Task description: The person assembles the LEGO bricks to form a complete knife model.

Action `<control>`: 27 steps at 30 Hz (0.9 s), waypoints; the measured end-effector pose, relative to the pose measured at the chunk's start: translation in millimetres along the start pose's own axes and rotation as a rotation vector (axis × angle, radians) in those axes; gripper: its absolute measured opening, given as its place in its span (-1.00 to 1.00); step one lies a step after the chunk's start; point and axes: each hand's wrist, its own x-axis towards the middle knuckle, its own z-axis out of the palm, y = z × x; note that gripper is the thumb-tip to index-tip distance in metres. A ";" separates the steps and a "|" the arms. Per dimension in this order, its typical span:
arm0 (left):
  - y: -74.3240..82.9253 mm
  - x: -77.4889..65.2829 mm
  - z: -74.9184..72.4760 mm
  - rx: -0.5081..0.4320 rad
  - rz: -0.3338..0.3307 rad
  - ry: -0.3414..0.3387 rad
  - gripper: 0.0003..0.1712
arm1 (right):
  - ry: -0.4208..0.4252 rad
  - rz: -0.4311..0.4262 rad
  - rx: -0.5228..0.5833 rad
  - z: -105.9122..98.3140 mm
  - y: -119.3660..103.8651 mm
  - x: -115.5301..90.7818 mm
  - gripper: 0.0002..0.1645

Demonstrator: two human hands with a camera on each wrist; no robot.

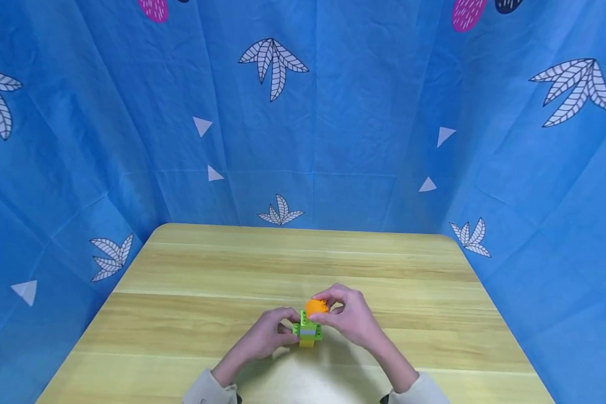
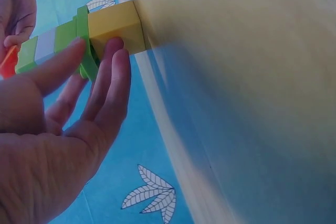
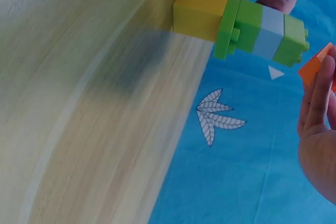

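A small upright stack of toy building blocks [image 1: 308,331] stands on the wooden table. Its yellow block [image 3: 197,14] is at the bottom, topped by a wider green plate [image 3: 227,26], then a green block, a pale grey-blue block [image 3: 269,32] and a green block [image 3: 292,41] with studs. My left hand [image 1: 272,335] holds the stack from the left, thumb and fingertips about the green plate and yellow block. Just above the top, my right hand [image 1: 347,314] pinches an orange block [image 1: 315,307]. In the right wrist view a gap shows between the orange block and the stack.
The wooden table [image 1: 207,269] has rounded far corners. A blue curtain [image 1: 353,112] printed with leaves and triangles hangs behind it and along both sides.
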 end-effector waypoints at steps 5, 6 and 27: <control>-0.5 0.6 -0.5 0.003 0.010 0.002 -0.67 | 0.024 -0.055 -0.051 5.6 -2.6 -1.5 -0.63; -0.7 0.7 -0.6 0.002 0.011 0.002 -0.67 | 0.027 -0.062 -0.061 6.4 -2.9 -1.6 -0.63; -2.0 1.5 -0.3 0.010 0.004 0.001 -0.66 | 0.051 -0.102 -0.139 11.4 -6.1 1.4 -0.59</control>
